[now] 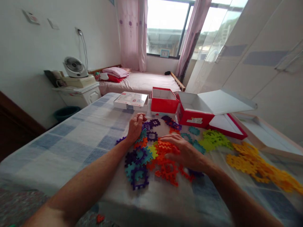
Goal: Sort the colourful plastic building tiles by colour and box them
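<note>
My left hand (135, 126) is closed, its fingers curled together over the far side of the pile; whatever it may hold is hidden. Purple toothed plastic building pieces (152, 136) and teal ones (143, 135) lie right beside it. Over a heap of orange toothed pieces (168, 171) hovers or rests my right hand (181, 150), fingers stretched with thumb apart; contact is hard to tell. Nearer me, purple and teal pieces (139, 178) overlap, with a yellow-green piece (153, 152) among them.
Lime-green pieces (214, 140) and yellow-orange pieces (258, 162) lie in heaps to the right. Along the back of the checked tablecloth (94, 126) stand a flat white box (131, 101), a red box (165, 101) and an open-lidded red box (195, 108). An orange piece (100, 218) is on the floor.
</note>
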{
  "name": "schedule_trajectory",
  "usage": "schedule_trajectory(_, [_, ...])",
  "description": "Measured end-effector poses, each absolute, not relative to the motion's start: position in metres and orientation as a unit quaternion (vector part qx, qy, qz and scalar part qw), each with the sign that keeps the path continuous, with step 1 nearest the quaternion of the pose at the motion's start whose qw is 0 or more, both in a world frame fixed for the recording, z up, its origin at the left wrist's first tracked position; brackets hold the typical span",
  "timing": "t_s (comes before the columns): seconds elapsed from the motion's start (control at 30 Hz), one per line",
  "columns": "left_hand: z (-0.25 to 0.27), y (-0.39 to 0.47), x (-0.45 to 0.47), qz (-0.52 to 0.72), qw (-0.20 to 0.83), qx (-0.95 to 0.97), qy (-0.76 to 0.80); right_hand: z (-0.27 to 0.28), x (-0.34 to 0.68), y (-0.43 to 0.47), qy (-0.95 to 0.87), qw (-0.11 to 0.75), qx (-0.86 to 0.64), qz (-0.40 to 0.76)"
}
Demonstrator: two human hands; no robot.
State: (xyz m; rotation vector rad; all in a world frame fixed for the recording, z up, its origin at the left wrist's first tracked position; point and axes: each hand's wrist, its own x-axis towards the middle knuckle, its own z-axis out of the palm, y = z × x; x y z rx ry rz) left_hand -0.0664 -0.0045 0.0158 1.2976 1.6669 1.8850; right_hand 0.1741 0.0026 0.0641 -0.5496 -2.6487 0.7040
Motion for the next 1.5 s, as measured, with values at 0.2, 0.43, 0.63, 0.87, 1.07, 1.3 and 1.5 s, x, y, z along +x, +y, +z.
schedule_trajectory(0.2, [0.017,-0.005,-0.066,0.658,0.147,0.456,0.58,0.051,0.136,-0.018,-0.97,0.113,-0.165,0.14])
schedule_trajectory(0.43, [0.015,-0.003,-0.069,0.647,0.128,0.466,0.59,0.042,0.138,0.011,-0.936,0.173,-0.275,0.135])
schedule_trajectory(0.63, [0.025,-0.009,-0.063,0.608,0.099,0.509,0.602,0.044,0.15,0.036,-0.841,0.275,-0.397,0.245])
schedule_trajectory(0.87, [0.043,-0.038,-0.028,0.225,0.038,0.806,0.546,0.038,0.172,0.059,-0.765,0.361,-0.434,0.311])
schedule_trajectory(1.07, [0.038,-0.041,-0.031,0.184,0.149,0.816,0.527,0.031,0.179,0.063,-0.713,0.374,-0.408,0.43])
schedule_trajectory(1.3, [0.032,-0.036,-0.037,0.232,0.191,0.781,0.547,0.039,0.176,0.053,-0.716,0.372,-0.403,0.433])
schedule_trajectory(1.5, [0.04,-0.038,-0.037,0.243,0.225,0.775,0.538,0.04,0.17,0.044,-0.744,0.348,-0.369,0.436])
